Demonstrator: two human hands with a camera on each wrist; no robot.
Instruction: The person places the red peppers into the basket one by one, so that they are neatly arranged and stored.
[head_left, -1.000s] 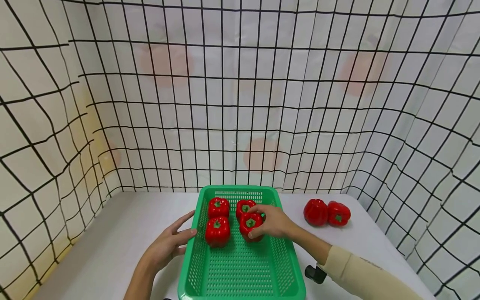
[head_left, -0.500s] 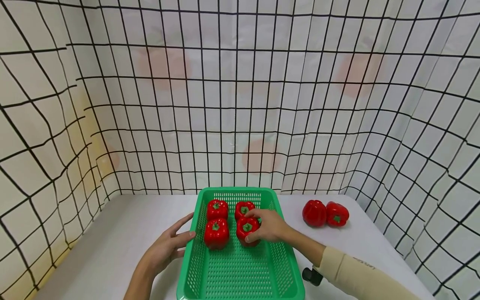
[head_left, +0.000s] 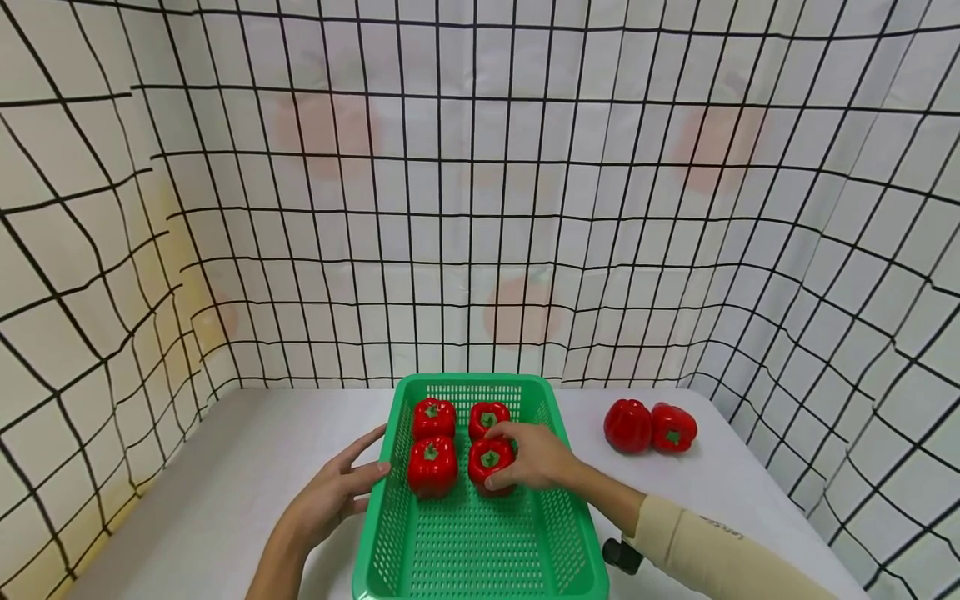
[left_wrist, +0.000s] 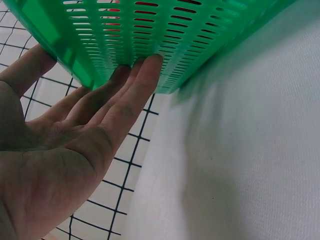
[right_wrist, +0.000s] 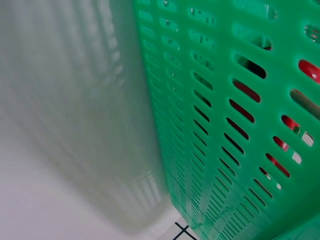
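Observation:
In the head view a green slotted plastic basket (head_left: 476,546) stands in front of me with red bell peppers inside. My right hand (head_left: 538,457) reaches over its right side and grips the nearer right bell pepper (head_left: 486,472), thumb in front and fingers behind. Behind that one, partly covered by the fingers, is another bell pepper (head_left: 483,414). Along the left side sit two more, a near bell pepper (head_left: 432,477) and a far bell pepper (head_left: 433,414). My left hand (head_left: 324,504) touches the basket's left side, its fingers (left_wrist: 132,97) straight against the slotted outer wall (left_wrist: 165,30).
On the white table (head_left: 225,500), right of the basket, lie two touching peppers, an upright-looking one (head_left: 627,427) and a tipped one (head_left: 672,427). A black wire grid (head_left: 472,217) encloses the back and sides. A black device (head_left: 622,554) sits at the right wrist.
My right hand has shifted the gripped bell pepper slightly left and down in the basket, towards the near left one. My left hand stays at the basket's side.

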